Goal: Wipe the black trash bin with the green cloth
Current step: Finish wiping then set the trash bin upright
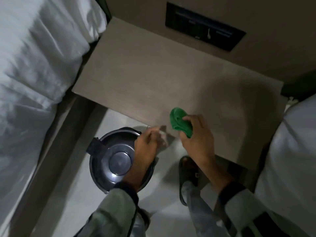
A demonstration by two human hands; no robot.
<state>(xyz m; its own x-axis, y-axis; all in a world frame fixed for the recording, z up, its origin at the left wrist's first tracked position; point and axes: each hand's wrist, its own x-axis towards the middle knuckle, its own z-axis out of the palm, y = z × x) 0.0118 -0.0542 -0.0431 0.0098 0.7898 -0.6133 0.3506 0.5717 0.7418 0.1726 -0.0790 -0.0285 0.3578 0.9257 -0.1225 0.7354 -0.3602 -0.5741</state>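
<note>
The black trash bin (109,161), round with a shiny lid and a flat tab at its upper left, stands on the pale floor below the bedside table's front edge. My left hand (145,151) hovers over the bin's right side. Its fingers are stretched out and motion-blurred, with nothing seen in them. To the right, my right hand (198,144) grips the bunched green cloth (179,123) above the table's front edge, apart from the bin.
A beige bedside table (153,74) fills the middle, with a black wall panel (205,29) behind it. White bedding (34,65) lies on the left and more white bedding (290,151) on the right. My sandalled foot (188,170) rests on the floor right of the bin.
</note>
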